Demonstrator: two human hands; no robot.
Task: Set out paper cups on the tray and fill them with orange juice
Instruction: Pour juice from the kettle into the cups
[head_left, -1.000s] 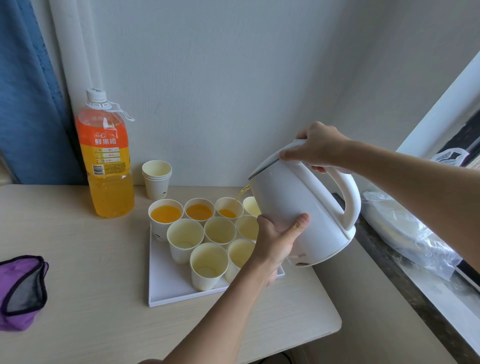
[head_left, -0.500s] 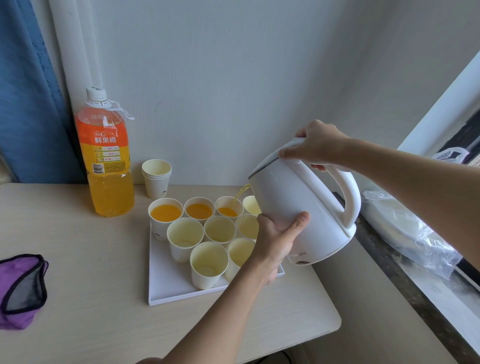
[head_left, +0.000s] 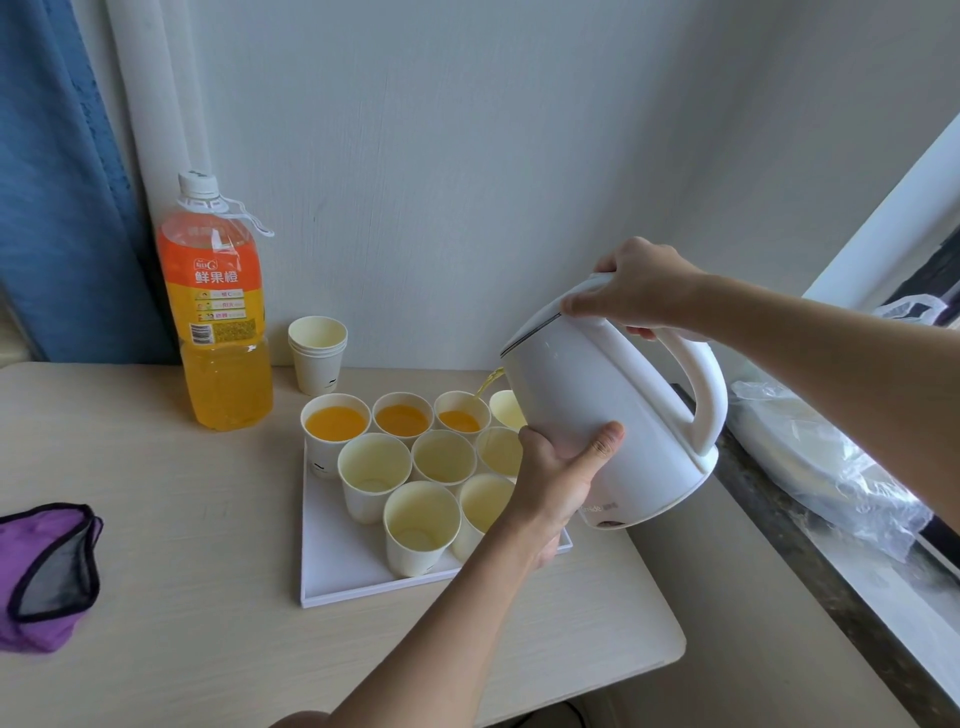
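A white tray (head_left: 337, 566) on the table holds several paper cups. Three back-row cups hold orange juice: the left one (head_left: 335, 423), the middle one (head_left: 401, 419) and the third one (head_left: 460, 420). The other cups, such as the front one (head_left: 421, 525), hold no juice. A white kettle (head_left: 597, 410) is tilted over the back row, and a thin stream of juice (head_left: 488, 383) runs from its spout into the third cup. My right hand (head_left: 641, 288) grips the top of the kettle's handle. My left hand (head_left: 561, 473) cups the kettle's lower side.
A large orange juice bottle (head_left: 221, 322) stands capped at the back left, with a stack of spare paper cups (head_left: 317, 353) beside it. A purple cloth (head_left: 44, 571) lies at the table's left edge. A plastic bag (head_left: 831, 467) rests on the window ledge at right.
The kettle stays tilted and keeps pouring; the juice level in the third cup has risen slightly. Both hands hold their places.
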